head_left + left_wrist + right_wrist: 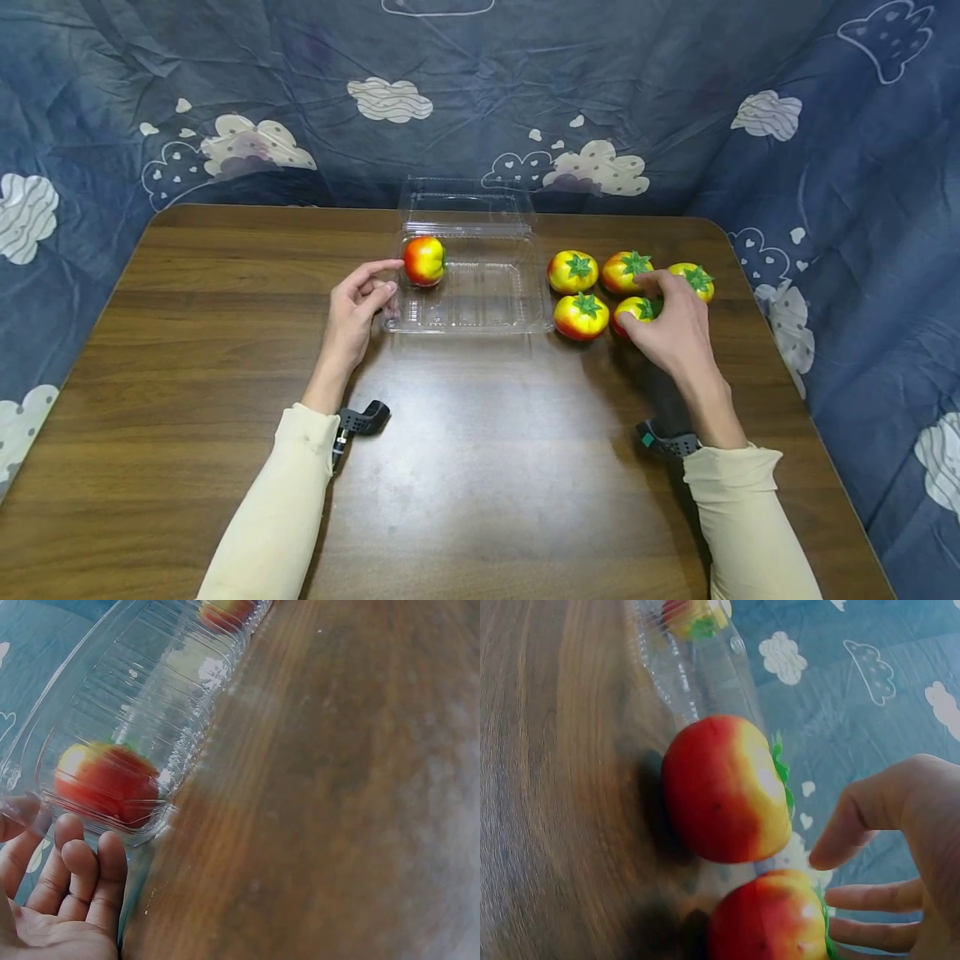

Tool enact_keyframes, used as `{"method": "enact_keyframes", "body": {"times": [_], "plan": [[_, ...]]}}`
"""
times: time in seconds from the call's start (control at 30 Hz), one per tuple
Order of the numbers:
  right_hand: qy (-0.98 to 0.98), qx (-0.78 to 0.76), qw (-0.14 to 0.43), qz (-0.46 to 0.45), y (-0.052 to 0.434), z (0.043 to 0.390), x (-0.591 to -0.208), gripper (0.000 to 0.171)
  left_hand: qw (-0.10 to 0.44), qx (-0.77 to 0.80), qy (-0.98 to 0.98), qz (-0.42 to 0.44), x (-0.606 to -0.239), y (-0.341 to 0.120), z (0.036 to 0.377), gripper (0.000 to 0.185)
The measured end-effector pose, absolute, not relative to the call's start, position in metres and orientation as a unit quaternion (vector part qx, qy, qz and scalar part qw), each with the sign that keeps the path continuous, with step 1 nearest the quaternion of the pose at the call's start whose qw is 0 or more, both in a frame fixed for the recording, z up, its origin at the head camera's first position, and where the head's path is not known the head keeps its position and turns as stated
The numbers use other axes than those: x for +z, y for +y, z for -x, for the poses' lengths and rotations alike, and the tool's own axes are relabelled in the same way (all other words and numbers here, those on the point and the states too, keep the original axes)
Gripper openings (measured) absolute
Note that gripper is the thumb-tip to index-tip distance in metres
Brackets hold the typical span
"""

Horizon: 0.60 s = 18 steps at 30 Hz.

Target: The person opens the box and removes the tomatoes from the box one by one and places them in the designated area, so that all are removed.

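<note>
A clear plastic clamshell container lies with its lid raised at the back. Inside its left end is one red-and-yellow toy tomato. My left hand pinches the container's left rim between thumb and index finger, while its other fingers lie loosely curled outside the wall. To the right, my right hand reaches over a toy tomato in the front row, thumb and fingers spread around its leafy top. In the right wrist view, the thumb stands apart from this tomato.
Other toy tomatoes with green leaves surround the right hand: one front left, one back left, one back middle and one far right. A blue cloud-patterned cloth hangs behind the wooden table.
</note>
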State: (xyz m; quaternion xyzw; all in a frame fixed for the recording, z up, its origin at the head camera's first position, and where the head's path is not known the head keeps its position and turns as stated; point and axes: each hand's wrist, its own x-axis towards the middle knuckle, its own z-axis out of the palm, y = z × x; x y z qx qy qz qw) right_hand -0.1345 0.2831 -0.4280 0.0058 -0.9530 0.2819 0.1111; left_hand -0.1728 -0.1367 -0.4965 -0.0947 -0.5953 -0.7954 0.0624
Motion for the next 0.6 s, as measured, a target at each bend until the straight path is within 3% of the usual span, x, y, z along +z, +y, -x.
{"method": "enact_keyframes", "body": {"times": [0.23,0.6], "plan": [[-0.943,0.297,0.152,-0.011,0.267,0.139,-0.424,0.046,0.065,-0.798,-0.592,0.096,-0.497,-0.137,0.172,0.031],[-0.94,0.301,0.156,-0.037,0.243,0.145,-0.421,0.045,0.069,-0.795,-0.596,0.096,-0.498,-0.137,0.173,0.031]]}}
